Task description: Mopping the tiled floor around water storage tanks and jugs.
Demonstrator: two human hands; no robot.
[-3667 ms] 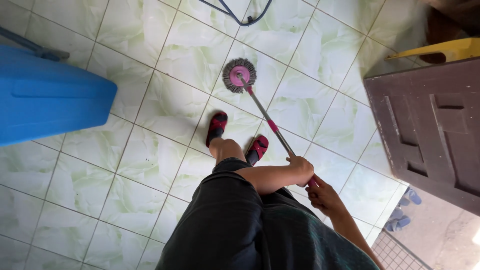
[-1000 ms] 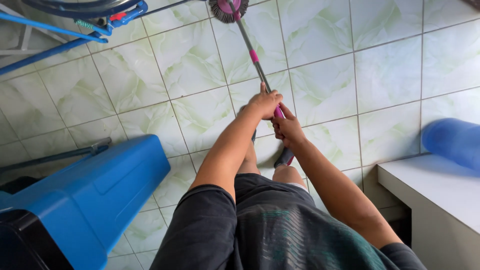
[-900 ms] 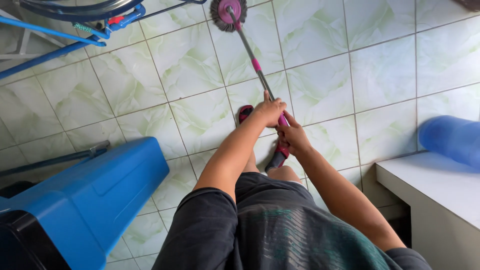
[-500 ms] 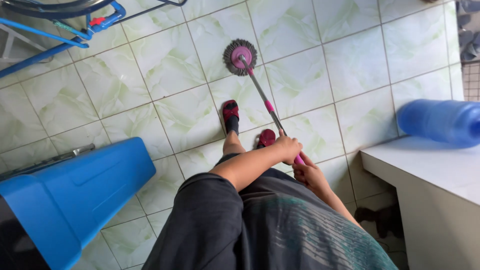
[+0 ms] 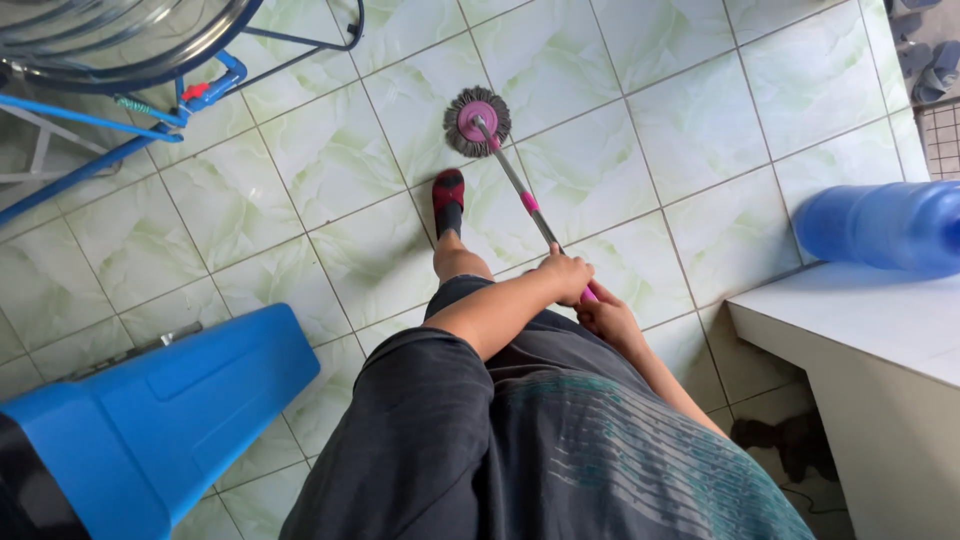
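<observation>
- Mopping in progress: both hands sit on the mop handle (image 5: 528, 205), left hand (image 5: 566, 276) above, right hand (image 5: 606, 318) just below it, touching or nearly so.
- Left grip is wrapped fully round the shaft, fingers closed; right grip is closed round the pink lower end of the handle, its fingers partly hidden behind the left hand.
- Handle slants up and away from the person to the round grey mop head (image 5: 477, 121) with a pink hub, lying flat on the floor (image 5: 330, 150) just beyond the person's foot in a red-and-black sandal (image 5: 448, 192).
- Progress, as a judgement: can't read wet from dry on the glossy green tiles, no clear streaks or dirt line, so how much is covered is unclear; head is mid-floor with plenty of tile around it on all sides.
- Near left: big blue plastic bin (image 5: 150, 430) lying close beside the person's leg, blocks tiles under it.
- Near right: white tabletop (image 5: 870, 320) with a blue water jug (image 5: 880, 225) lying on its side on it; dark stain on the tile at its base.
- Far left: blue metal frame (image 5: 130, 130) with a round metal basin (image 5: 110, 40) on top, legs stand on the floor and would catch the mop.
- Far right corner: slippers (image 5: 935, 65) by a doorway, well apart from the mop head.
</observation>
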